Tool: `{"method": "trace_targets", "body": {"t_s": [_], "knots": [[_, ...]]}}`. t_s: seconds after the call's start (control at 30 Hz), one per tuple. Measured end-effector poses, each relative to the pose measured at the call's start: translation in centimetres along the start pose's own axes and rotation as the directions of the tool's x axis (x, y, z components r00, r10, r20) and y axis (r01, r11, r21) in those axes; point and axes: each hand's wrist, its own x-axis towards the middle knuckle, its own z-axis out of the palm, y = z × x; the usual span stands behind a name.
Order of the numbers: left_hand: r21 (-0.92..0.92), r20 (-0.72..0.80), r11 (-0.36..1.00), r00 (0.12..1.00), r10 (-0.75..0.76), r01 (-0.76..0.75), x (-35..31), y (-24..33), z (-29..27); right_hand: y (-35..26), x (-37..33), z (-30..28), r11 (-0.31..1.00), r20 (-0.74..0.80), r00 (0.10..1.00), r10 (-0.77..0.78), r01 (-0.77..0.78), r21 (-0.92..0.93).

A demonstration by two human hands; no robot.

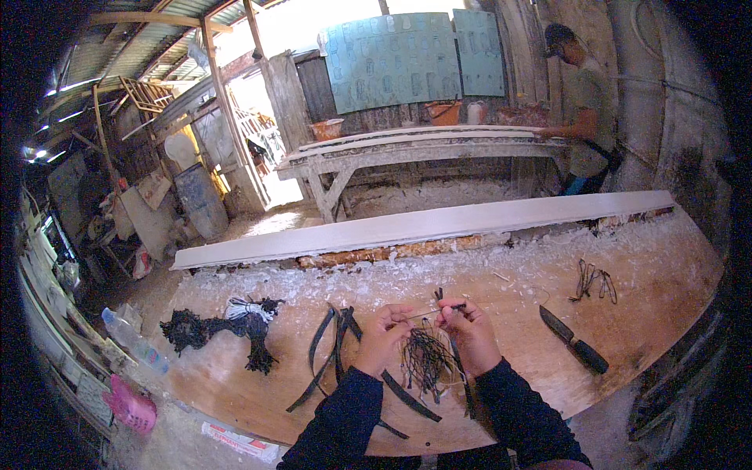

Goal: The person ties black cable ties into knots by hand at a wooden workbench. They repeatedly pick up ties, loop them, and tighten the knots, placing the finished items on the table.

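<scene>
My left hand (384, 335) and my right hand (468, 329) are raised close together over the wooden worktable (642, 313). Between their fingertips they pinch a thin pale strand (423, 314). A loose tangle of thin black strips (427, 360) hangs below, between my two hands. Long black straps (333, 348) lie on the table just left of my left hand. Both my forearms are in dark blue sleeves.
A black-handled knife (573, 338) lies to the right of my hands. A black bundle tied with white cord (235, 321) sits at the left, a small wire clump (593, 280) at far right. A long white moulding (423, 225) spans the table's far edge. Another person (583, 110) stands at a far bench.
</scene>
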Motion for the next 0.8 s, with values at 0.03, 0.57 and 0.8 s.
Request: {"method": "trace_targets", "body": {"t_s": [0.03,0.57,0.8], "knots": [[0.022,-0.026,1.0,1.0,-0.008,0.008,0.1,0.1,-0.2,-0.3,-0.1,0.1,1.0,-0.004,1.0,-0.004,0.004,0.021],[-0.114,0.065,0.99,0.995,-0.08,0.087,0.3,0.2,-1.3,0.5,0.0,-0.1,0.871,0.142,0.984,-0.108,0.163,-0.463],[0.016,0.534,0.998,0.843,-0.065,0.066,-1.2,1.3,-0.2,0.9,1.1,-1.3,0.752,-0.082,0.949,-0.304,0.187,-0.632]]}}
